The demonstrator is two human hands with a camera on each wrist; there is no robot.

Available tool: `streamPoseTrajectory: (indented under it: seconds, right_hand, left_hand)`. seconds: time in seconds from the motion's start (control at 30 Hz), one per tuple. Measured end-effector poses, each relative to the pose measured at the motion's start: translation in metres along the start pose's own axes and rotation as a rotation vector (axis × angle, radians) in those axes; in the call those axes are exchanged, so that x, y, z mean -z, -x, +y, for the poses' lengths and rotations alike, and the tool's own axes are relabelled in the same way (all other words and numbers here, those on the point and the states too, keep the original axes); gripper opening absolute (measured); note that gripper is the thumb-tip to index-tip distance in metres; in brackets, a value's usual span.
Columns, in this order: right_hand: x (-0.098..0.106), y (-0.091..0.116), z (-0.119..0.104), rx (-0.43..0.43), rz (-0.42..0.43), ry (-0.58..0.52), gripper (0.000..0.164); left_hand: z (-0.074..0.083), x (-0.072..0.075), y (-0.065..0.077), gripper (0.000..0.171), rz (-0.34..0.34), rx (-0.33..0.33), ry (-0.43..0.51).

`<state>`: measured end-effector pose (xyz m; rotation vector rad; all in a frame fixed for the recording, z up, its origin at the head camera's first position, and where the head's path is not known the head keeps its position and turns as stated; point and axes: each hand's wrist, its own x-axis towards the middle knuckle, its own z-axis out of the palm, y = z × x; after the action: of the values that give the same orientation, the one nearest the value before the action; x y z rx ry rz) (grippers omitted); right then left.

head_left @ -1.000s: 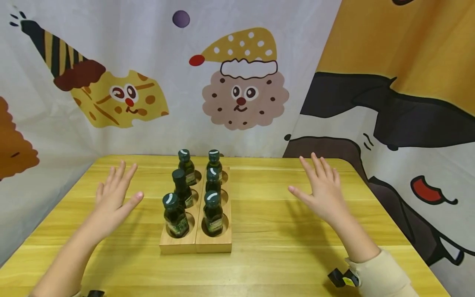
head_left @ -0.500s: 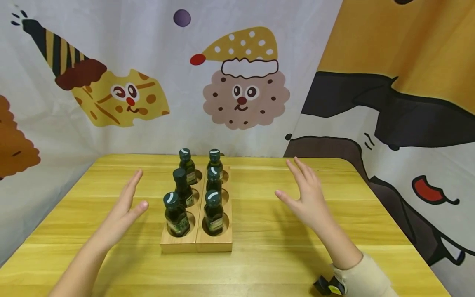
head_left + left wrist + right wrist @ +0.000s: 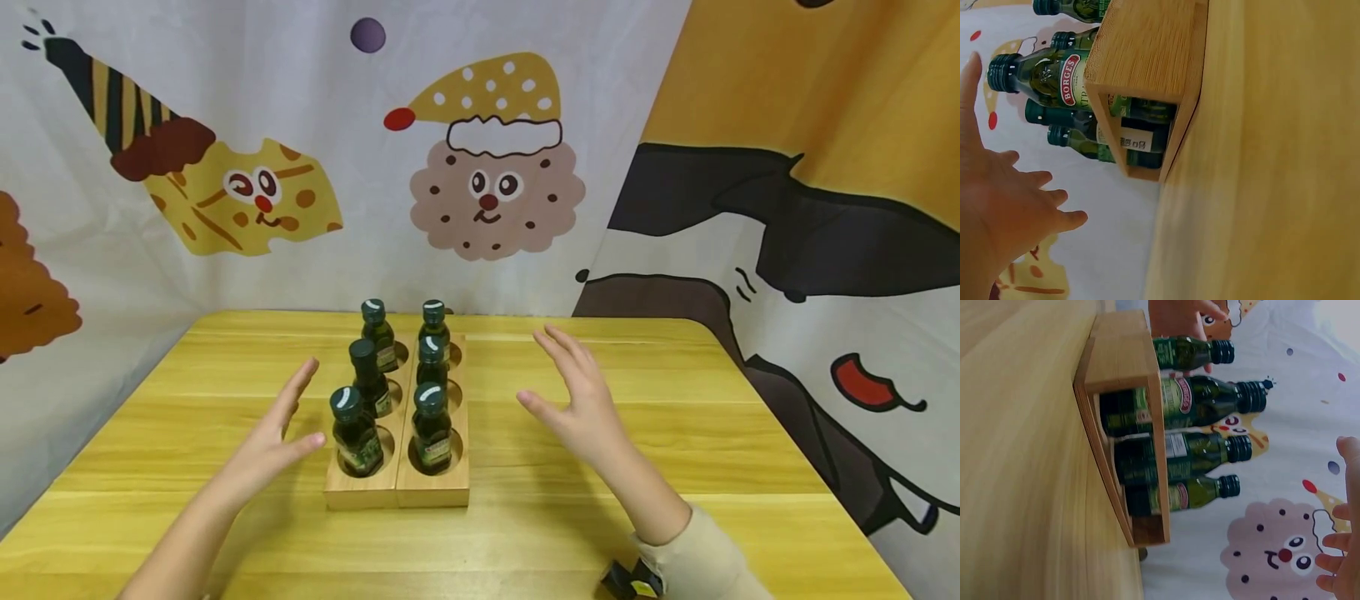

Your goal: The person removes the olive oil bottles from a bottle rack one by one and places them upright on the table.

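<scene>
Left grip [image 3: 270,443], right grip [image 3: 587,408] spread; only wrist views show the rack [image 3: 1147,47] hollow-sided.

The person's left hand [image 3: 272,454] and right hand [image 3: 583,410] are bare, as is the visible left forearm [image 3: 197,529]. A plain cream sleeve [image 3: 701,560] ends partway along the right forearm [image 3: 643,492]. At its edge, a small, angular black device [image 3: 618,579] bears a yellow patch [image 3: 643,588]; finer markings are illegible.
</scene>
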<state>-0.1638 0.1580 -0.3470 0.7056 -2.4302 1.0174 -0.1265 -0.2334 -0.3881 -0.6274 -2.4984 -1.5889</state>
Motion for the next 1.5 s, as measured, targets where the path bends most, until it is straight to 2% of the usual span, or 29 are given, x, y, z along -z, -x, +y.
streamPoseTrajectory:
  seconds: [0.17, 0.5, 0.6, 0.73, 0.93, 1.07, 1.2, 1.5]
  right_hand:
    - [-0.01, -0.001, -0.008, 0.017, -0.013, -0.039, 0.071]
    - [-0.027, -0.005, -0.021, 0.119, -0.018, -0.114, 0.066]
    - [-0.033, -0.005, -0.025, 0.127, -0.041, -0.143, 0.064]
    - [-0.041, -0.006, -0.03, 0.108, -0.08, -0.185, 0.063]
    - [-0.053, -0.008, -0.036, 0.11, -0.101, -0.261, 0.06]
    - [-0.061, -0.009, -0.037, 0.127, -0.101, -0.294, 0.057]
    - [-0.067, -0.01, -0.038, 0.1, -0.118, -0.32, 0.054]
    - [-0.081, -0.011, -0.04, 0.082, -0.132, -0.369, 0.048]
  left_hand:
    - [-0.009, -0.003, 0.001, 0.095, -0.024, -0.014, -0.001]
    - [-0.021, -0.01, 0.004, 0.099, -0.089, -0.034, 0.031]
    - [-0.023, -0.013, 0.006, 0.102, -0.117, -0.011, 0.048]
    - [-0.026, -0.015, 0.009, 0.105, -0.155, 0.057, 0.058]
    - [-0.031, -0.017, 0.012, 0.11, -0.179, 0.126, 0.063]
    - [-0.036, -0.016, 0.012, 0.111, -0.197, 0.136, 0.09]
    - [-0.04, -0.017, 0.013, 0.111, -0.215, 0.137, 0.111]
    - [-0.04, -0.018, 0.016, 0.112, -0.233, 0.188, 0.055]
